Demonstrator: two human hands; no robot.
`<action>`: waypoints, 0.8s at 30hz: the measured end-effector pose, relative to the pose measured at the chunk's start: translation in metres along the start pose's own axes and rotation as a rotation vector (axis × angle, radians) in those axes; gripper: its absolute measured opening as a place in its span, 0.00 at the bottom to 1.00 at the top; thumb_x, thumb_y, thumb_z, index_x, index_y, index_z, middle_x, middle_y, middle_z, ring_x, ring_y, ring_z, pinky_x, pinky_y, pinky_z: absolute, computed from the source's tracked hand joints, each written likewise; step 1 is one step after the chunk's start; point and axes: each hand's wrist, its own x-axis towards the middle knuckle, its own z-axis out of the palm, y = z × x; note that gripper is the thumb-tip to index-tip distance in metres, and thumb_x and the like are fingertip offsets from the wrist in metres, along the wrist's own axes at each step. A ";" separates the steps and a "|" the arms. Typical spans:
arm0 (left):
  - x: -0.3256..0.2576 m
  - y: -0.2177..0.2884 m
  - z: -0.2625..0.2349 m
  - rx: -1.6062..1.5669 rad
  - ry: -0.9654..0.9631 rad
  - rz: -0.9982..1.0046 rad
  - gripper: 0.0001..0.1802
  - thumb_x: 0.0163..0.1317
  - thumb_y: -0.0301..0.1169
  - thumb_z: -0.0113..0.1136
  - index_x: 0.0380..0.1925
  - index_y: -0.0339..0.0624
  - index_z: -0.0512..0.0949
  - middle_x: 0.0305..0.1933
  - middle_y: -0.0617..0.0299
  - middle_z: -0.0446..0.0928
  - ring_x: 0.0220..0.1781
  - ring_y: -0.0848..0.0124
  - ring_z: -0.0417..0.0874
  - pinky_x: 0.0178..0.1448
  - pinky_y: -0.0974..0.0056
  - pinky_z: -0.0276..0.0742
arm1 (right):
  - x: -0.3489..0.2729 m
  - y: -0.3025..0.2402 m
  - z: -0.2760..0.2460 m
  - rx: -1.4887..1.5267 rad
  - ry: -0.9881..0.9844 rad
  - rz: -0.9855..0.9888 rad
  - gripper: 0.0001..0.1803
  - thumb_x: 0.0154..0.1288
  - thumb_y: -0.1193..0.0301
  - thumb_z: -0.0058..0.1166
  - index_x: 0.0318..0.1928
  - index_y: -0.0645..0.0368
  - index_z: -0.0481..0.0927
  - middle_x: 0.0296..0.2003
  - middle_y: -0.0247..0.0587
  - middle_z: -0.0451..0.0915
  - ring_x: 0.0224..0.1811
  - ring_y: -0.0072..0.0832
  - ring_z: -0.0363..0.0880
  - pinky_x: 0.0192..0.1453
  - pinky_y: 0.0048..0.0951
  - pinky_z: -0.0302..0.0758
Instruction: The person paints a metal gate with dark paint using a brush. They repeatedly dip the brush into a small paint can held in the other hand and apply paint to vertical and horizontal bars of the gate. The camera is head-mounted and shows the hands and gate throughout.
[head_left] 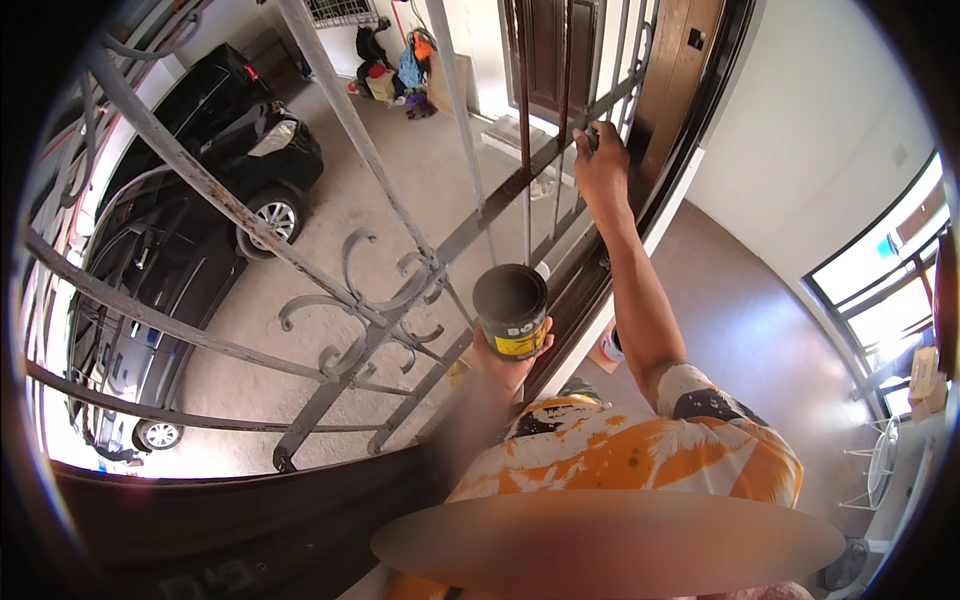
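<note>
My left hand (503,368) is wrapped round a dark open-topped can (510,318) with a yellow patch on its label. The can is nearly upright, close in front of my body, and its inside looks dark. Farther up, my right hand (604,172) reaches to a metal window grille (232,204). Its fingers are closed at the grille's flat crossbar, around something small and dark that I cannot make out. Grey covers much of the grille, with scrolls at its middle; some upright bars look dark brown.
A brown wooden frame (668,90) runs along the grille's right side, beside a pale wall (800,120). Beyond the bars stand a black car (190,210) and a heap of bags (385,75). Behind my right arm, another can (611,345) rests low down. A white rack (880,465) stands far right.
</note>
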 end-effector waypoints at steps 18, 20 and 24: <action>0.007 0.004 -0.014 0.014 -0.074 -0.033 0.40 0.70 0.64 0.48 0.69 0.46 0.74 0.66 0.46 0.77 0.68 0.41 0.77 0.66 0.36 0.76 | -0.044 -0.045 -0.092 0.323 -0.329 0.073 0.09 0.65 0.75 0.59 0.43 0.67 0.84 0.23 0.32 0.78 0.22 0.16 0.72 0.26 0.24 0.70; 0.007 0.002 -0.016 0.115 -0.011 0.013 0.36 0.74 0.61 0.36 0.61 0.46 0.80 0.57 0.51 0.84 0.59 0.48 0.85 0.59 0.42 0.81 | -0.026 -0.060 -0.100 0.329 -0.389 -0.065 0.10 0.64 0.75 0.60 0.43 0.66 0.85 0.24 0.32 0.79 0.22 0.16 0.73 0.27 0.24 0.70; 0.010 0.001 -0.029 -0.030 -0.054 -0.042 0.46 0.68 0.67 0.50 0.73 0.43 0.71 0.70 0.41 0.74 0.72 0.37 0.73 0.69 0.32 0.73 | 0.024 -0.110 -0.105 0.250 -0.198 -0.315 0.11 0.64 0.76 0.61 0.45 0.66 0.87 0.28 0.35 0.84 0.25 0.17 0.76 0.29 0.24 0.71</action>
